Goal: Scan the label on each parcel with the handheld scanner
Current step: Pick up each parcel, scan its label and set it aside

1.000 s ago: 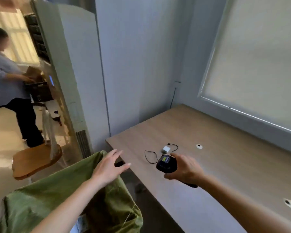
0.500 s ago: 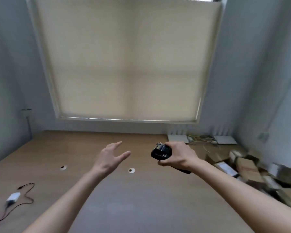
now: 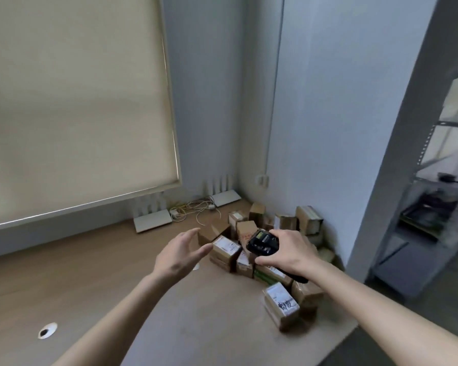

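Progress: nothing here shows a label read yet; by my judgement the scanning is at its very start, with the whole heap of parcels left to do.
Blind [image 3: 72,101]: pale beige fabric, matt, pulled right down over the window, with a thin bright strip along its bottom bar.
Desk [image 3: 103,273]: flat light-brown wood-look top with a fine grain; a round cable hole [image 3: 47,331] with a pale rim sits at the near left.
Routers [image 3: 152,220]: two flat white plastic slabs with thin upright antennas against the wall, a tangle of pale cables [image 3: 193,208] between them.
Left hand [image 3: 180,253]: empty, fingers straight and spread, held out above the desk, its fingertips just beside the nearest labelled box.
Parcels [image 3: 226,249]: small cardboard boxes, brown and sharp-cornered, taped, many with white paper labels; they lie piled in the desk's far right corner against the wall, some on edge, some flat.
Scanner [image 3: 262,243]: black hard plastic, chunky, with a small lit screen on top; it hangs over the middle of the heap, nose toward it.
Right hand [image 3: 288,253]: fingers wrapped round the scanner's body, gripping it from above.
Near box [image 3: 280,303]: a parcel lying apart at the desk's front right, its white label bearing dark handwritten marks.
Shelving [image 3: 428,202]: grey metal rack beyond the wall edge, blurred.
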